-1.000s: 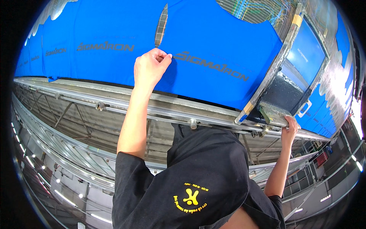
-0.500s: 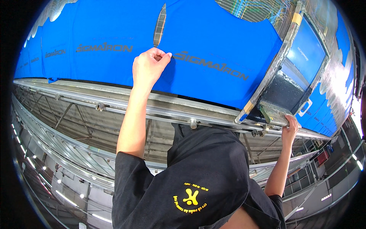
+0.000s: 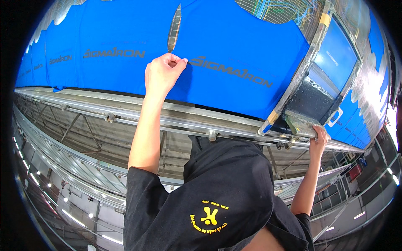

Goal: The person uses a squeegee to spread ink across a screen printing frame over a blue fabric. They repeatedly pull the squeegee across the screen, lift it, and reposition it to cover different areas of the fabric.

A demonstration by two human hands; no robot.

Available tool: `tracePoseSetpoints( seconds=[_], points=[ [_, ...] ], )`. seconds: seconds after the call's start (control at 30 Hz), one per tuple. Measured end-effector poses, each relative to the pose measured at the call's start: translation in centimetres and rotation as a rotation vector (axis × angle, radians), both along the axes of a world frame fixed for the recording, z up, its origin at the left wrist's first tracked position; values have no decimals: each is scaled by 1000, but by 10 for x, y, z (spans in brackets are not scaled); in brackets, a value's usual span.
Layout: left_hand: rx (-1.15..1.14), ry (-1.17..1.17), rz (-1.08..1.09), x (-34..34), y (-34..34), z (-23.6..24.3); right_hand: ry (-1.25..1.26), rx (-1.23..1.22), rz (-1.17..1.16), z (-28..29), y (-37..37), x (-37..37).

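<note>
My left hand [image 3: 162,73] is over the long printing table with thumb and forefinger pinched together. They close on the blue fabric [image 3: 234,39] at the lower end of a narrow slit between two panels; the fingers partly hide the pinched spot. On the right, a screen printing frame [image 3: 289,85] with taped, ink-stained edges lies tilted across the fabric. My right hand [image 3: 319,139] wraps round the end of a squeegee [image 3: 300,126], which rests at the frame's near end. Dark lettering is printed on the blue panels.
A metal rail [image 3: 176,121] with several stop knobs [image 3: 212,135] runs along the table's near edge, close to my body. More blue panels continue to the left and beyond the frame. A white handle [image 3: 335,118] sticks out at the frame's right side. Another long table rail [image 3: 71,146] lies behind me.
</note>
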State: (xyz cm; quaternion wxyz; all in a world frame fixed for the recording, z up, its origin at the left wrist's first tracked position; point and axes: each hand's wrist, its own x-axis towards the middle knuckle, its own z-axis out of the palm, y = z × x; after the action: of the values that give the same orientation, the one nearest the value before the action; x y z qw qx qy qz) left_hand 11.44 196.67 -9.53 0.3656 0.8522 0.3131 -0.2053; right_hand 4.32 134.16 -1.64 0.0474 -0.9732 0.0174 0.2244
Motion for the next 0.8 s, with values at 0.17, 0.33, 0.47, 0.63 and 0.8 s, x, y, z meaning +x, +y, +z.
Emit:
tracePoseSetpoints(
  seconds=[0.17, 0.33, 0.47, 0.63, 0.8],
  points=[
    [7, 15, -7, 3, -2, 4, -6, 1, -1, -1, 0, -1],
    [5, 14, -4, 3, -1, 4, -13, -3, 8, -2, -1, -1],
    [-7, 19, -7, 2, -1, 2, -9, 5, 17, -2, -3, -1],
    [1, 27, -2, 3, -1, 3, -9, 7, 8, -2, -2, 0],
    [9, 19, -13, 4, -1, 3, -8, -9, 7, -4, -5, -2]
  ],
)
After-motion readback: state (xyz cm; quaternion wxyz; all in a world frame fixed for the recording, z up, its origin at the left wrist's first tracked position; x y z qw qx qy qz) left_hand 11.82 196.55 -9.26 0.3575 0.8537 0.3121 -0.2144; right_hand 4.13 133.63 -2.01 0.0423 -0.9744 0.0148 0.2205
